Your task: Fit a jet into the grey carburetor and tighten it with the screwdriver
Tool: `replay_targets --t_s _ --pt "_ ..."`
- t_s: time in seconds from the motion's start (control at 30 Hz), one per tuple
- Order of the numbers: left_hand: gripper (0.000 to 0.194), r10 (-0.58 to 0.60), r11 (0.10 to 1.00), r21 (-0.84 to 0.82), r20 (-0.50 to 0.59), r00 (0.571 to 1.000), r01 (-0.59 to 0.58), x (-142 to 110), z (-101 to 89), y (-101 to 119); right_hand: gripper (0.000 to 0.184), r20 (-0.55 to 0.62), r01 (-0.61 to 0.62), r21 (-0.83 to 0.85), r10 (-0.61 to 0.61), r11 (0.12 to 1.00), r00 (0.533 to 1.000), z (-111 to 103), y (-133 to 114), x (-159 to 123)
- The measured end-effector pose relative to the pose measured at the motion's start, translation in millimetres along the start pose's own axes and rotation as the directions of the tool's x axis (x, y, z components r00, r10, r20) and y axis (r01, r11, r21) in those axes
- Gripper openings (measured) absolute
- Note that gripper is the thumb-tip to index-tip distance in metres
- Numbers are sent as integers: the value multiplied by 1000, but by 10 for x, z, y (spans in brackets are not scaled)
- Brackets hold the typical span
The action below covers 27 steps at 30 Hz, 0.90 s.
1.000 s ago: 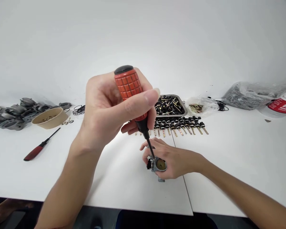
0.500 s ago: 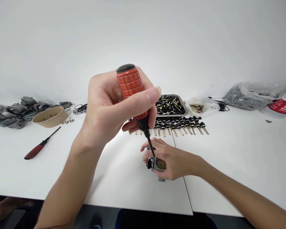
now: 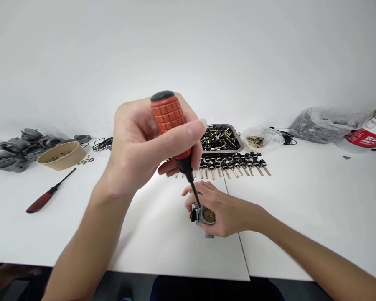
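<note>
A screwdriver (image 3: 168, 115) with a red, grid-patterned handle and black cap is gripped by my left hand (image 3: 134, 146). Its shaft slants down to the right, and the tip meets the top of a small grey metal housing (image 3: 203, 217). My right hand (image 3: 219, 209) is wrapped round that housing and holds it on the table. A round brass-coloured disc (image 3: 209, 215) shows inside the housing's opening, and a black fitting (image 3: 194, 215) sticks out at its left. What the tip sits in is too small to make out.
Black-headed parts with metal strips (image 3: 238, 163) lie in a row before a metal tray (image 3: 240, 144) of similar parts. A second screwdriver (image 3: 50, 196), a paper bowl (image 3: 77, 156) and grey castings (image 3: 15, 146) are at left. Plastic bags (image 3: 326, 123) and a bottle (image 3: 369, 133) stand right.
The whole view has shifted slightly to the left. The screwdriver's tip stays on the housing, and both hands keep their grips.
</note>
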<state>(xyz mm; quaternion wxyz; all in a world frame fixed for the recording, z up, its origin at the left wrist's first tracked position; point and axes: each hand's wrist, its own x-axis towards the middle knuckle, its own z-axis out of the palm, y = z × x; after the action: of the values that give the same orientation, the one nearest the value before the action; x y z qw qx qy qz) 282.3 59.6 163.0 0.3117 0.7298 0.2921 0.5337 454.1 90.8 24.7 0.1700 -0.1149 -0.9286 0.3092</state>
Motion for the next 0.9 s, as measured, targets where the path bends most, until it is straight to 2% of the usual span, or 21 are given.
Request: replay_targets --t_s 0.1,0.27,0.4,0.6,0.9 --pt "15 -3 1000 -8 16 1000 3 2 -22 -7 40 -10 -11 15 11 1000 1000 -2 -2 -6" --pt "12 -23 999 -46 43 999 25 1 -33 -53 34 -22 -6 16 7 1000 1000 5 9 -17" --pt "11 -63 993 -92 92 994 71 3 40 -124 34 -39 -9 12 9 1000 999 17 17 -24" --pt "15 -188 981 -25 153 970 194 -1 191 -256 36 -61 -14 40 16 999 998 33 9 -22" --pt "18 -247 965 -31 220 944 260 -16 290 -348 35 -47 -16 53 19 998 999 12 27 -14"
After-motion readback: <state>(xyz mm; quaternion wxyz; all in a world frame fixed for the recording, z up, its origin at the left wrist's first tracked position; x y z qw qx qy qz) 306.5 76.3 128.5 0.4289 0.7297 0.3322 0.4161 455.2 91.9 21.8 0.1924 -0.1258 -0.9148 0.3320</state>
